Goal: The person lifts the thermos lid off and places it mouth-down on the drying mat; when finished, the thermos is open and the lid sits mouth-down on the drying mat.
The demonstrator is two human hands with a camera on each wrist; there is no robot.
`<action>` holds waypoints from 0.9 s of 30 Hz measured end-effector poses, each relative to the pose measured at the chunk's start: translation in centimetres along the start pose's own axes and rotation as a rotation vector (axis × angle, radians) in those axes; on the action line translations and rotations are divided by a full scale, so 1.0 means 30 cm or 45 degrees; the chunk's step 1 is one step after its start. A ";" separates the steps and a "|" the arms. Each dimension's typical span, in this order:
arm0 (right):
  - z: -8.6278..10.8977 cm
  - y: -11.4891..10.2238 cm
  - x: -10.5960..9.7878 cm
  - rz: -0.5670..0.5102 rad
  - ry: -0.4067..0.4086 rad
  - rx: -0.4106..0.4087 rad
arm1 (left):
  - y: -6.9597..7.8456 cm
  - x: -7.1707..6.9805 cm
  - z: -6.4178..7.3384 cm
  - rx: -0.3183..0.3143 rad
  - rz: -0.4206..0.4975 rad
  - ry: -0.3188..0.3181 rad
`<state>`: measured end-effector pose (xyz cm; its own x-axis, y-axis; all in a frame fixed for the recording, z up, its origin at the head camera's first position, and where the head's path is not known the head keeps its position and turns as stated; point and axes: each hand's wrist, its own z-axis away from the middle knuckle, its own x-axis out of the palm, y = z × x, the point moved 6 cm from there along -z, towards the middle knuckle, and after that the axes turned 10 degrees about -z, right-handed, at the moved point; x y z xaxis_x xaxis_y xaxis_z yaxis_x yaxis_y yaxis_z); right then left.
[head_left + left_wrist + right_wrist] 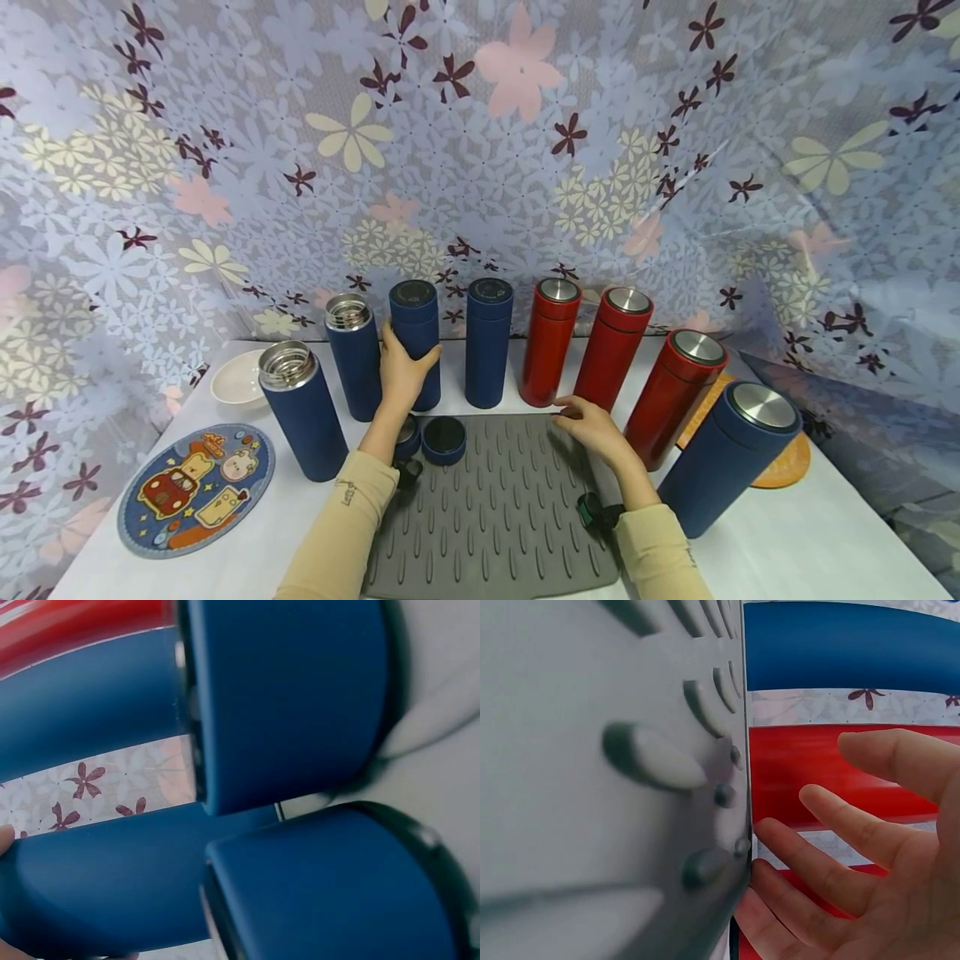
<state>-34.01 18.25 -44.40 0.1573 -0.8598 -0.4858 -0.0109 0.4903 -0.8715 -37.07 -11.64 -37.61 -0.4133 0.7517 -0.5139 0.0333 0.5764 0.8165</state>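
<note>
My left hand [403, 367] grips a lidded blue thermos [417, 325] that stands upright behind the grey mat; the thumb shows on its right side. In the left wrist view, this blue thermos [112, 881] has fingertips at its edge, and two blue lids loom close in front. The lids, one blue lid [444, 442] and a second partly behind my wrist, sit at the back left of the grey ridged mat [495, 517]. My right hand [592, 427] hovers at the mat's back right corner with fingers spread and holds nothing, near a red thermos [802, 776].
Two lidless blue thermoses [303, 425] stand left, beside a round cartoon placemat [197, 492] and a white bowl [238, 379]. Another blue thermos [489, 350] is mid-row. Three red thermoses [550, 346] and a blue thermos [723, 462] stand right, by a wooden board [783, 462].
</note>
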 end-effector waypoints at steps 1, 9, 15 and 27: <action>0.000 0.001 0.000 -0.002 -0.003 -0.001 | 0.000 0.000 0.003 0.006 0.003 0.001; -0.001 -0.004 -0.003 -0.004 -0.013 -0.011 | 0.001 -0.005 0.027 0.034 0.041 0.001; 0.002 -0.009 -0.005 0.010 -0.027 -0.002 | 0.037 -0.042 0.060 0.083 0.149 0.012; 0.003 -0.006 0.001 0.010 -0.023 -0.012 | 0.082 -0.118 0.135 0.210 0.270 0.035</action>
<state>-33.92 18.15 -44.24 0.1750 -0.8531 -0.4915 -0.0216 0.4957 -0.8682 -31.85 -11.59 -34.87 -0.4054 0.8536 -0.3271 0.2689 0.4533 0.8498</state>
